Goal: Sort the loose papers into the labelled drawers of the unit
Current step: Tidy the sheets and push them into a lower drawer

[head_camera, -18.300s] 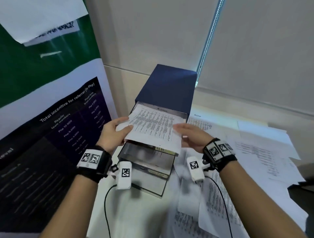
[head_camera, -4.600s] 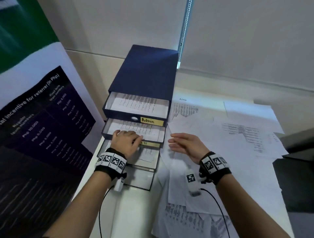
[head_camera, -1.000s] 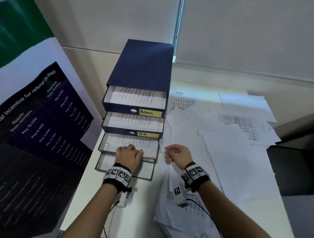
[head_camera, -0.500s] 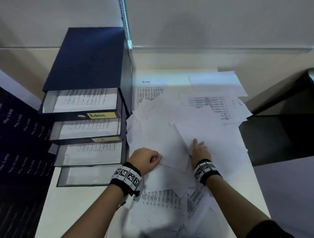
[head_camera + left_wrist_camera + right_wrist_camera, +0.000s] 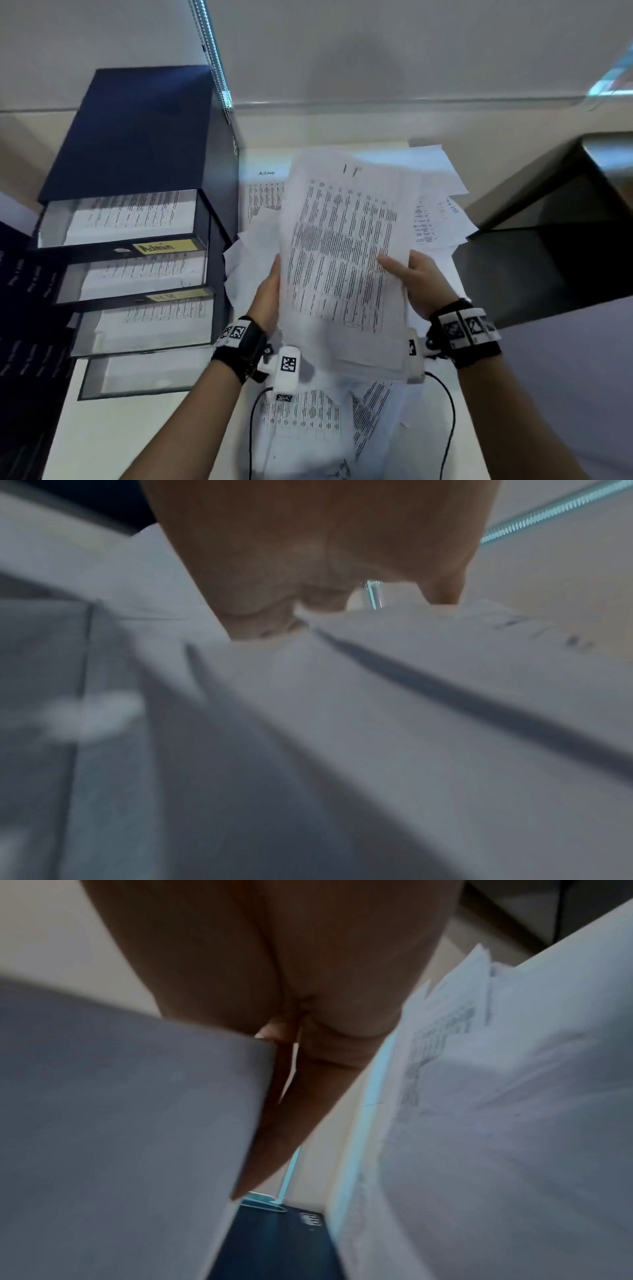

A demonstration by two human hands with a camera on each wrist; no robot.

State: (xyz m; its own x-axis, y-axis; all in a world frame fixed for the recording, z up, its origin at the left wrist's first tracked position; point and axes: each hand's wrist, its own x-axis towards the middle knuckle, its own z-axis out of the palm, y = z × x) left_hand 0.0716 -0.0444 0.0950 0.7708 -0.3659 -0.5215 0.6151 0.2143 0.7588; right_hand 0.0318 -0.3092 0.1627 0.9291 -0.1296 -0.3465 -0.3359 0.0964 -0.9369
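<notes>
I hold a printed sheet (image 5: 342, 253) lifted above the table, on top of other sheets I cannot separate. My left hand (image 5: 269, 294) grips its left edge and my right hand (image 5: 416, 281) grips its right edge, thumb on the printed face. In the left wrist view the left hand (image 5: 274, 610) meets blurred white paper (image 5: 377, 696). In the right wrist view the right hand (image 5: 291, 1056) has fingers behind the sheet (image 5: 120, 1110). The navy drawer unit (image 5: 137, 130) stands at left with all its drawers pulled out, paper inside. More loose papers (image 5: 301, 418) cover the table.
The top drawer's yellow label (image 5: 168, 246) reads "Admin"; the second label (image 5: 178, 295) is blurred. A dark poster (image 5: 20, 325) leans at far left. A dark cabinet or chair (image 5: 548, 240) borders the table on the right. A wall with a blind cord (image 5: 214, 51) is behind.
Half a second ago both hands lay on the paper pile on the table; now they have lifted a printed sheet and hold it up between them. Earlier the left hand was at the drawers.
</notes>
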